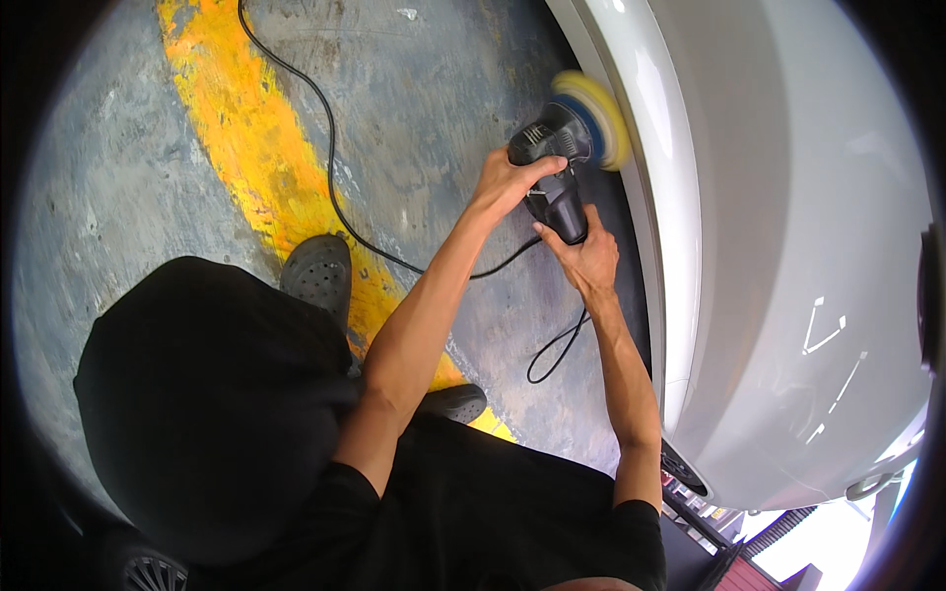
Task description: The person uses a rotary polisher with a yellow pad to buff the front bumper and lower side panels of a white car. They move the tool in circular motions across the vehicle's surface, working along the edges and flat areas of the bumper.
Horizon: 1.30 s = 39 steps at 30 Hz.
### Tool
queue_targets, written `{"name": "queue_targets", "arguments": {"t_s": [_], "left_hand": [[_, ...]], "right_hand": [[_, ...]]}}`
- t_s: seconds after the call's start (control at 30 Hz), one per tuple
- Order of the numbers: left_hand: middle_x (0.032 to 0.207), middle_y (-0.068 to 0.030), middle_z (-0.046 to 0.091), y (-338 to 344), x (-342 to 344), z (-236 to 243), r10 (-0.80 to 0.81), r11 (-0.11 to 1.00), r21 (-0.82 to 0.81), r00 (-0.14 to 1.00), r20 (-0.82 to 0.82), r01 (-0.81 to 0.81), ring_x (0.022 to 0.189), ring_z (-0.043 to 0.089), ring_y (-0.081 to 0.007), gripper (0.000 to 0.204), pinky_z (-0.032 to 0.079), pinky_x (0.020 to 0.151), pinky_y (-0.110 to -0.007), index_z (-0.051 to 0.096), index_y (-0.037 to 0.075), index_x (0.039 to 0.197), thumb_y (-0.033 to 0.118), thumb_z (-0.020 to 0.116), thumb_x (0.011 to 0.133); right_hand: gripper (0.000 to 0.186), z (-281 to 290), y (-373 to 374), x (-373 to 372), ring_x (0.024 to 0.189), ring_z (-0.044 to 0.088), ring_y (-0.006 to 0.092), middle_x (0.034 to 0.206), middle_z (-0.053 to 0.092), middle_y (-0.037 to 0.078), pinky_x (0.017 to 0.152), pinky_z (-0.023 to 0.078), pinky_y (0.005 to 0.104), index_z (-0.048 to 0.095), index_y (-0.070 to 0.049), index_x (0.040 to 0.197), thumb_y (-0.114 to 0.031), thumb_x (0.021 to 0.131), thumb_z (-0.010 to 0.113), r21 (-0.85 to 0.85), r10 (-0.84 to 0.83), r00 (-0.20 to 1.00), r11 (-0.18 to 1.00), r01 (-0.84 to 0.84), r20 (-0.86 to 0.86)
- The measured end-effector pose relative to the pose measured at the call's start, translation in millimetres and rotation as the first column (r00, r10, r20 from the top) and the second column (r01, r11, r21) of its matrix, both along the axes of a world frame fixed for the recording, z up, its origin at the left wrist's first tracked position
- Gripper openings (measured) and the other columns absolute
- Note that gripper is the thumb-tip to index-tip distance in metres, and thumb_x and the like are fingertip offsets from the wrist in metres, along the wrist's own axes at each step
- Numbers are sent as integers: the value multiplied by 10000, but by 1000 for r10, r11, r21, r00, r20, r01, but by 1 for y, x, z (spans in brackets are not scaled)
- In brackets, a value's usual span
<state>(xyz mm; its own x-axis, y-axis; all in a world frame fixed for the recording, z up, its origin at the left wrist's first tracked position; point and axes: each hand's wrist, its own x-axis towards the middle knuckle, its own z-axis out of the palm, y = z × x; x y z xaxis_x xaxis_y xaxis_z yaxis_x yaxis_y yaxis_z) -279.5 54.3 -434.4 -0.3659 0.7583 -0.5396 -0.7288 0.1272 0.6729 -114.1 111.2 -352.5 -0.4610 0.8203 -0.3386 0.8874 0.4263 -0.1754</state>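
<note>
A black car polisher (559, 204) with a yellow foam pad (603, 123) is held between my two hands. My left hand (505, 184) wraps around its head, the thumb lying across the top. Farther back, my right hand (589, 260) grips the rear end of the handle. The pad stands on edge against the lower side of a white car body (672, 197); whether it presses on the paint I cannot tell exactly. A blue backing plate shows behind the foam. From the handle's rear runs a black power cord (332, 148).
The cord crosses the worn grey floor (108, 187) and a yellow painted stripe (236, 128), passing near my dark clog (320, 276). A loop of cord (557, 362) lies beside my right forearm. A car wheel (153, 571) shows at the lower left.
</note>
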Motion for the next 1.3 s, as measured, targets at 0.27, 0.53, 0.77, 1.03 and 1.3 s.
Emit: {"name": "queue_targets", "arguments": {"t_s": [0.27,0.53,0.77,1.03,1.3], "left_hand": [[888,-62,733,9,-57,-11,55,998,22,998,-43,-54,788,673,-170,446,526,730,-330,779,31,1004,382,913,764],[927,-90,755,14,-117,-10,137,990,27,986,-97,-135,836,708,-197,491,548,764,-341,785,20,1035,417,896,769],[972,-118,761,22,-175,-4,212,977,51,973,-88,-208,890,718,-214,522,546,815,-343,777,-5,1065,431,859,789],[996,-139,757,28,-240,1,266,964,54,956,-126,-261,933,714,-243,552,530,859,-359,774,-8,1083,460,833,796],[1009,-179,748,35,-308,4,258,965,8,948,-187,-261,927,709,-277,746,514,838,-381,751,-46,1105,615,774,760]], "right_hand": [[782,-10,8,-61,865,781,394,906,780,200,801,601,491,664,-53,1175,-668,740,873,30,11,1000,999,-11,-16],[772,-7,6,-125,863,784,398,901,783,195,788,603,497,668,-59,1128,-690,731,867,64,2,998,998,2,-56],[785,4,11,-191,863,785,398,893,782,205,784,600,499,673,-57,1130,-717,740,842,79,7,1000,997,-5,-27],[806,16,16,-258,876,784,392,891,781,195,820,592,503,682,-35,1164,-712,751,825,45,27,999,999,-25,-34],[799,36,19,-328,930,778,424,918,784,228,878,579,523,697,7,1175,-674,771,803,52,95,994,994,-92,-55]]}}
